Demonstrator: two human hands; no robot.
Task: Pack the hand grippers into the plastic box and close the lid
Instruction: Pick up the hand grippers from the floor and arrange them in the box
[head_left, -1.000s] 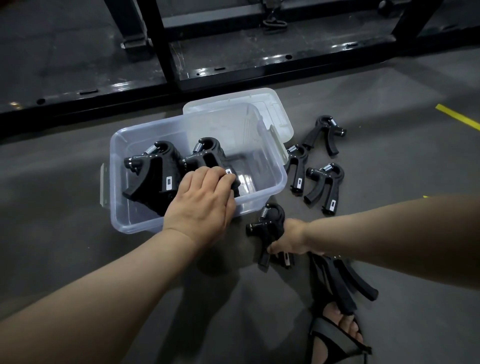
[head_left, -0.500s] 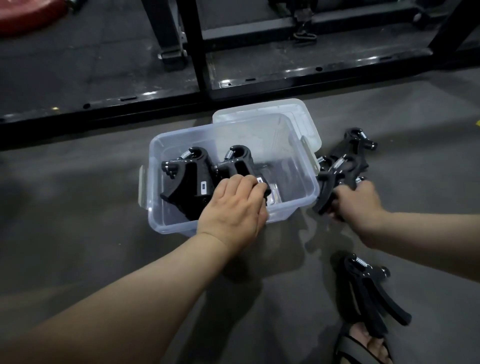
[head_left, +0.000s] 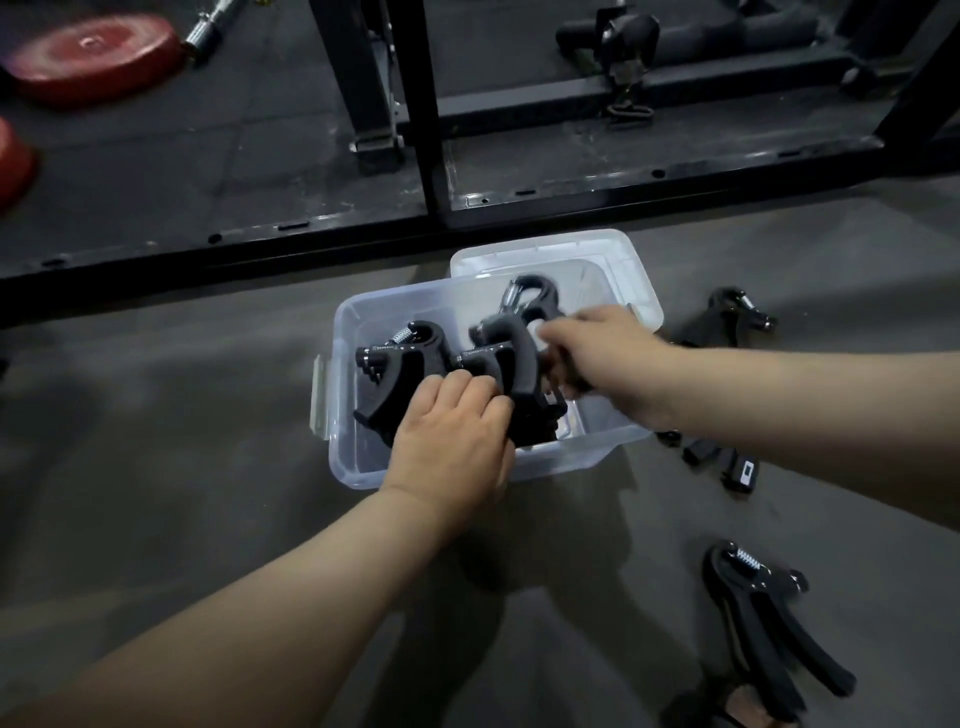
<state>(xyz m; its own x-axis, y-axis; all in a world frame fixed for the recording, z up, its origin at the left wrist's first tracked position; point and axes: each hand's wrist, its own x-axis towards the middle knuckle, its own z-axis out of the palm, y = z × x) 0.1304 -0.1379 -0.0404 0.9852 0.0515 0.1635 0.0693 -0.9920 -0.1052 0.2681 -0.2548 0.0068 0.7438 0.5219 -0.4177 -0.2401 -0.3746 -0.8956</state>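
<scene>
Right hand (head_left: 597, 358) grips hand grippers (head_left: 524, 322), spring ends up, over plastic box (head_left: 353, 322); left hand (head_left: 457, 436) fingers curl round packed grippers (head_left: 410, 358) inside.

Mouth of the plastic box (head_left: 363, 460) is mostly blocked. Our left hand (head_left: 452, 441) covers the near middle, gripping the packed grippers (head_left: 410, 364) that fill left-centre. Our right hand (head_left: 602, 353) crosses the right half, holding the held grippers (head_left: 511, 332) above the opening. Inside, we see free room only at the far left corner and in a strip by the near left wall. The lid (head_left: 623, 260) lies behind the box, and the black rack bar (head_left: 311, 234) runs across just above it. The bare floor (head_left: 182, 415) at centre left gives a wide way in. The right side is cluttered with the upper loose gripper (head_left: 727, 317), the middle loose gripper (head_left: 727, 467), the lower loose gripper (head_left: 753, 597) and a sandalled foot (head_left: 743, 706).
</scene>
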